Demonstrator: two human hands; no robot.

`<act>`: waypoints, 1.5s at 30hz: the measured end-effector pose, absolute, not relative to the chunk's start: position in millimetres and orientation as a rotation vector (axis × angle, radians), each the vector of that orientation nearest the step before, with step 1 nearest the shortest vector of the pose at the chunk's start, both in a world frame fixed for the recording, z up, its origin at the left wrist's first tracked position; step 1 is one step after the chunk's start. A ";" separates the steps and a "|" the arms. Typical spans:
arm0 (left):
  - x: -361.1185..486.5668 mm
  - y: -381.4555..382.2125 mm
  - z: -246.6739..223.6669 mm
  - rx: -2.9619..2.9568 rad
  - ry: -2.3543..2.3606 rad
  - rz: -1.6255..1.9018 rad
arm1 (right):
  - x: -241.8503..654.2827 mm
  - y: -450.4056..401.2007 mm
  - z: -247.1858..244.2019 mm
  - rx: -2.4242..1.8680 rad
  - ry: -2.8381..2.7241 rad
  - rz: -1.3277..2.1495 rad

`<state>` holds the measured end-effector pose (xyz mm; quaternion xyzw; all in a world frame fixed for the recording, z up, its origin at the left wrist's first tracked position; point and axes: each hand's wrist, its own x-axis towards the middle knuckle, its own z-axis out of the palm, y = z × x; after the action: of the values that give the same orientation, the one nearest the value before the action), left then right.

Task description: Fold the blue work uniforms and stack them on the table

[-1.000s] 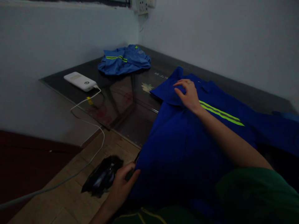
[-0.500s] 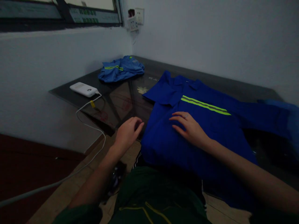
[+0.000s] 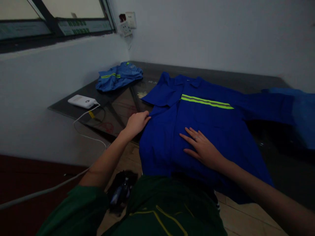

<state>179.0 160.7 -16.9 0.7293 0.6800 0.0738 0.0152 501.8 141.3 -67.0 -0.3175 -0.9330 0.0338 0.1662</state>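
Note:
A dark blue work shirt (image 3: 209, 118) with a yellow-green and grey reflective stripe lies spread on the dark table, its collar toward the wall. Its lower part hangs over the near table edge, against my body. My left hand (image 3: 137, 123) pinches the shirt's left side edge, just below the short sleeve. My right hand (image 3: 200, 146) rests on the shirt front below the stripe, its fingers spread and nearly flat.
On the dark glossy table (image 3: 118, 113), a folded lighter blue garment (image 3: 119, 77) lies at the back left. A white power bank (image 3: 82, 101) with a cable (image 3: 86, 137) sits at the left corner. Another blue cloth (image 3: 305, 114) lies at the right. A bottle (image 3: 123, 190) is on a dark item below.
My left hand has moved up to the shirt's side edge and closed on it. My right hand has come down flatter onto the front. The view has shifted slightly.

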 end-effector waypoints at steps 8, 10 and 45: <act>218.7 88.1 -25.4 2.585 1.656 0.753 | 472.6 143.0 -29.9 -0.654 -2.649 0.076; 229.5 50.3 -39.1 2.591 1.361 0.735 | 457.8 152.4 -25.5 -0.523 -2.715 -0.020; 210.4 -12.2 -135.2 0.974 1.643 1.110 | 441.1 177.5 -39.6 -0.043 -2.747 0.154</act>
<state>210.4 -12.2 -135.2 0.3938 0.6644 0.4488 0.4495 441.1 177.5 -39.6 -0.0155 -0.9794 0.0551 0.1936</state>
